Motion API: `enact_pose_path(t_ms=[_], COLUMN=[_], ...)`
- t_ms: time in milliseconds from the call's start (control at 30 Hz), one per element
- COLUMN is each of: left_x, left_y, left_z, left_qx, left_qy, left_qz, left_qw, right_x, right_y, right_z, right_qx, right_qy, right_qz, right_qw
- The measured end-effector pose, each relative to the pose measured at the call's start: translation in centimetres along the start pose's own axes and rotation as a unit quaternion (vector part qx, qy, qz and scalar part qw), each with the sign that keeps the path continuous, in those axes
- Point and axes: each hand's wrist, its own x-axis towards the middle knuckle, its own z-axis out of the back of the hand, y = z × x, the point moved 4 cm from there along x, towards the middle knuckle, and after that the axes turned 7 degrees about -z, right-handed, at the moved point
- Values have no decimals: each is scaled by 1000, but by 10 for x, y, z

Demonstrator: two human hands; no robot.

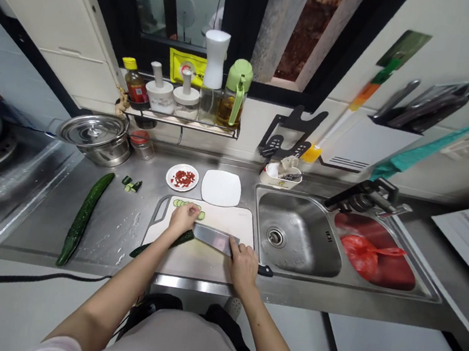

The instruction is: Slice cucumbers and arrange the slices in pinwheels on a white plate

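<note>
My right hand (243, 266) grips a kitchen knife (214, 238) by its black handle, with the index finger laid along the blade. The blade lies low over the white cutting board (209, 264), its tip pointing left. My left hand (184, 219) is closed in a pinch at a row of thin cucumber slices (179, 203) near the board's far edge; its fingertips partly hide the slice there. A cut cucumber (183, 238) lies slanted across the board beneath my left wrist, its middle covered by the forearm.
A whole cucumber (85, 216) and some cucumber pieces (131, 184) lie on the steel counter to the left. Behind the board stand a plate of chopped red bits (182, 178) and a white square plate (221, 187). The sink (299, 236) borders the board's right; a lidded pot (96, 137) stands back left.
</note>
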Motion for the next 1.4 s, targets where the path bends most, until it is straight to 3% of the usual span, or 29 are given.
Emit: enact_pose_path(t_ms=[133, 500, 667, 800, 933, 1033, 1200, 1400], left_x=[23, 42, 43, 39, 13, -25, -85, -102], left_y=[9, 10, 8, 9, 14, 19, 36, 50], left_z=[2, -12, -13, -2, 19, 30, 38, 38], left_qx=[55, 172, 176, 127, 53, 41, 156, 133], left_qy=[4, 31, 22, -13, -38, 15, 113, 110], left_qz=[52, 17, 8, 21, 17, -10, 9, 12], left_qw=[997, 984, 984, 992, 998, 999, 981, 985], right_x=[-2, -1, 1, 2, 5, 8, 13, 18], right_y=[-9, -13, -14, -17, -20, -21, -18, -12], right_z=[-2, -9, -10, -11, -12, -11, -7, -4], right_qx=[2, 1, 7, 18, 34, 53, 89, 149], right_qy=[16, 11, 9, 11, 15, 13, 3, 12], right_qz=[-22, -35, -42, -47, -59, -68, -71, -79], right_qw=[1000, 999, 999, 999, 998, 996, 994, 986])
